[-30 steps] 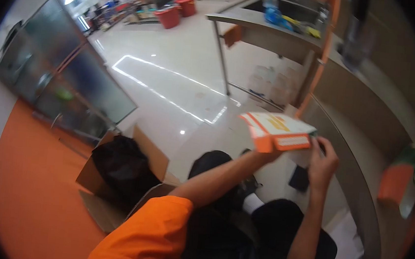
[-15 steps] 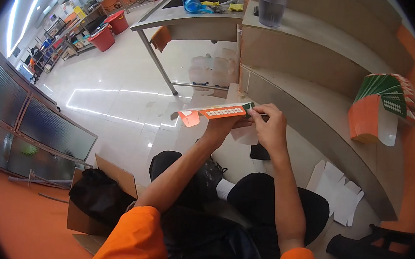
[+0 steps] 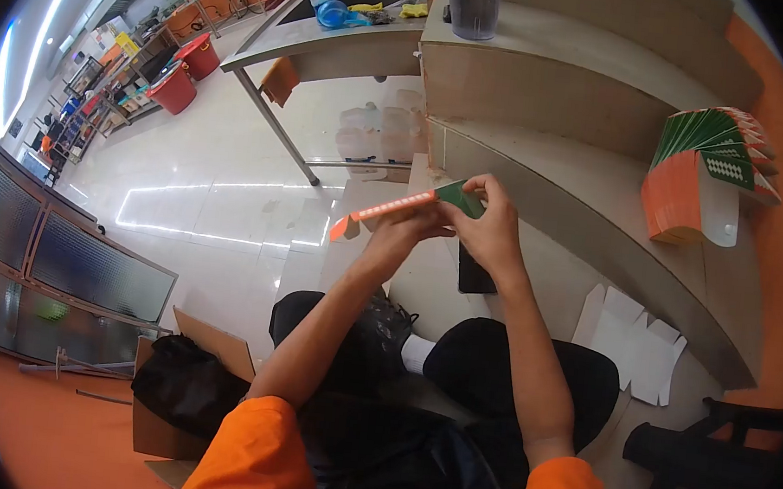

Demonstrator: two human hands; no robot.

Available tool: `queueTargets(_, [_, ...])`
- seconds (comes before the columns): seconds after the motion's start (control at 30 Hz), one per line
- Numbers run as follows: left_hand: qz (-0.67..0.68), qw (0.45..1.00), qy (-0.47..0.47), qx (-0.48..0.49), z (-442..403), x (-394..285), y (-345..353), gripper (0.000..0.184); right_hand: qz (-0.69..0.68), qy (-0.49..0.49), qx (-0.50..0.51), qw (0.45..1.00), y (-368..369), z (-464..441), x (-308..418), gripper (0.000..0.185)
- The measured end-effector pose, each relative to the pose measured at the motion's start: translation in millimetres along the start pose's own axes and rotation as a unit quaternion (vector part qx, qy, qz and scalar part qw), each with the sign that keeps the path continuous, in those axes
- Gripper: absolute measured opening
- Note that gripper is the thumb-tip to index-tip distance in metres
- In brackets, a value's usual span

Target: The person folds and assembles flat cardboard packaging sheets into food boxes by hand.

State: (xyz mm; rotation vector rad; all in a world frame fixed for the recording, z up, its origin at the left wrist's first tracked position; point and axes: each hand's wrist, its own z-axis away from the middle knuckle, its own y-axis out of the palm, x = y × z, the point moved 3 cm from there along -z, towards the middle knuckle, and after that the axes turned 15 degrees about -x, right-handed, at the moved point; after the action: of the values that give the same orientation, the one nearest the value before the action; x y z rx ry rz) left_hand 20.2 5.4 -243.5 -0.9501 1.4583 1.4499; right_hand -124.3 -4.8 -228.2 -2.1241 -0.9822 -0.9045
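Our left hand (image 3: 399,233) lies under the carton (image 3: 399,206), its grip too hidden to tell; our right hand (image 3: 489,227), close beside it, pinches its green end (image 3: 461,198). We see the carton out beyond our knees (image 3: 475,352), nearly edge-on and tilted, its long orange side marked with a white row, an orange flap (image 3: 343,229) bent at the other end.

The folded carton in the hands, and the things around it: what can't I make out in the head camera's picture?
Head view: the carton, its broad upper face, turned nearly edge-on.
Head view: the left hand, some fingers, hidden by the carton and the right hand.
Head view: the dark flat object, partly behind the right hand.
Head view: the black furniture, cut off by the dark picture edge.
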Motion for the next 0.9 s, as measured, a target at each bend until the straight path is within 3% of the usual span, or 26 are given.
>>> queueTargets(0.07, [-0.038, 0.999, -0.020, 0.003, -0.9, -5.0, -1.8, 0.023, -0.021, 0.037, 0.025, 0.999, -1.5, -0.3, 2.0, 0.035])
queueTargets(0.17, [-0.190, 0.975, 0.106, 0.036, 1.3, -9.1, 3.4, 0.027, -0.015, 0.097, 0.023, 0.995, -3.6, -3.4, -3.2, 0.036])
queueTargets(0.23, [-0.378, 0.900, 0.203, 0.081, 4.2, -10.6, 4.8, 0.040, -0.001, 0.153, 0.020, 0.988, -6.7, -7.2, -14.1, 0.036])
queueTargets(0.3, [-0.509, 0.780, 0.332, 0.153, 9.0, -9.4, 4.9, 0.046, 0.010, 0.218, 0.025, 0.976, -13.0, -15.2, -30.7, 0.037])
queueTargets(0.33, [-0.535, 0.759, 0.346, 0.132, 8.9, 0.0, 0.1, 0.049, 0.010, 0.237, 0.021, 0.971, -17.7, -19.6, -37.2, 0.041])
queueTargets(0.43, [-0.523, 0.750, 0.375, 0.151, 6.1, 3.4, 2.4, 0.042, -0.015, 0.331, 0.078, 0.940, -29.9, -27.4, -45.5, 0.043])
queueTargets(0.47, [-0.520, 0.767, 0.347, 0.146, 6.5, -0.2, 3.5, 0.037, -0.026, 0.347, 0.105, 0.932, -32.0, -29.6, -41.7, 0.042])
queueTargets(0.57, [-0.470, 0.835, 0.269, 0.096, 5.4, -10.3, 4.0, 0.022, -0.192, 0.411, 0.036, 0.891, -31.0, -26.3, -25.6, 0.040])
queueTargets(0.6, [-0.427, 0.869, 0.245, 0.057, 3.1, -10.2, 2.5, 0.016, -0.249, 0.402, 0.038, 0.881, -28.4, -27.8, -29.2, 0.035])
queueTargets(0.63, [-0.381, 0.898, 0.219, 0.017, 1.6, -10.3, 0.3, 0.012, -0.224, 0.360, 0.038, 0.905, -26.2, -26.9, -28.8, 0.033])
queueTargets(0.67, [-0.429, 0.892, 0.139, -0.029, -0.8, -16.0, -2.9, 0.018, -0.199, 0.316, 0.038, 0.927, -23.3, -25.0, -26.4, 0.032])
queueTargets(0.7, [-0.320, 0.937, 0.135, -0.039, -8.6, -11.4, -9.1, 0.019, -0.174, 0.272, 0.038, 0.946, -20.9, -23.1, -25.3, 0.031])
queueTargets(0.77, [-0.183, 0.978, 0.065, -0.075, -8.5, -18.1, -10.7, 0.024, -0.106, 0.165, 0.131, 0.972, -12.3, -15.4, -19.9, 0.023])
queueTargets(0.83, [-0.111, 0.988, 0.032, -0.106, -11.7, -15.5, -18.5, 0.026, -0.067, 0.062, 0.192, 0.977, -2.3, -0.7, 1.1, 0.024])
queueTargets(0.9, [-0.065, 0.990, 0.018, -0.126, -13.4, -17.3, -23.6, 0.026, -0.048, -0.053, 0.155, 0.985, -0.3, 8.3, 19.0, 0.028])
